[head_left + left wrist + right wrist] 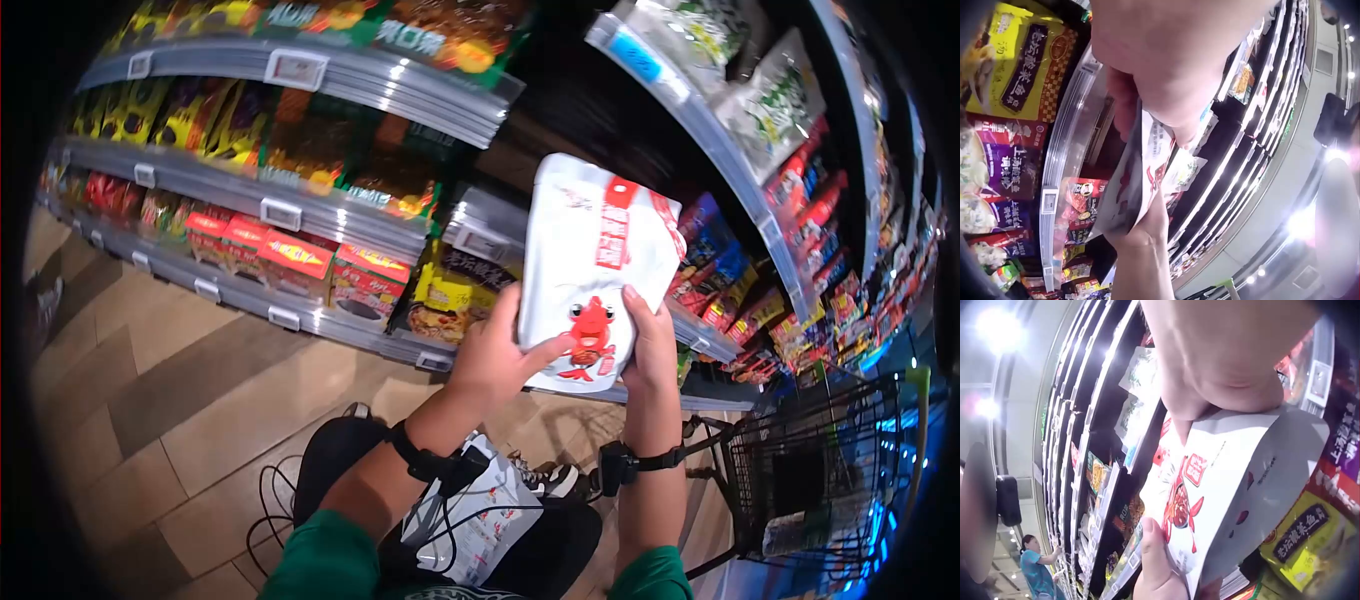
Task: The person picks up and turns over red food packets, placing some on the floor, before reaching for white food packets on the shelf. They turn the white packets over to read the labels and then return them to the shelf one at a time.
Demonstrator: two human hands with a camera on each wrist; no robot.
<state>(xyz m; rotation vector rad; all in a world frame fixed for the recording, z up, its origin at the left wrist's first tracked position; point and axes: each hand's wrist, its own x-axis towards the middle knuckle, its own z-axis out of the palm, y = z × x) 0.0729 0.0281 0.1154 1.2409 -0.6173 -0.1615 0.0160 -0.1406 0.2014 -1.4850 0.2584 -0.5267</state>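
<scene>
A white pouch (pixel 570 235) with red lettering and a red cartoon crayfish faces up in the head view. My left hand (pixel 500 350) grips its lower left side, the thumb lying across the front. On the opposite edge my right hand (pixel 652 345) pinches the pouch, thumb on the printed face. Seen edge-on in the left wrist view, the pouch (pixel 1138 169) spans between both hands. The right wrist view shows its white front (pixel 1210 469) bending and a dish with chili peppers printed there. Fingers behind the pouch are mostly hidden.
Shelves (pixel 390 90) of packaged food stand ahead, with a yellow pouch (pixel 440 300) low down. More shelving (pixel 720 140) runs right. A black shopping cart (pixel 810 470) stands lower right. Another white package (pixel 480 530) lies at my lap. A person in blue (pixel 1038 569) stands farther off.
</scene>
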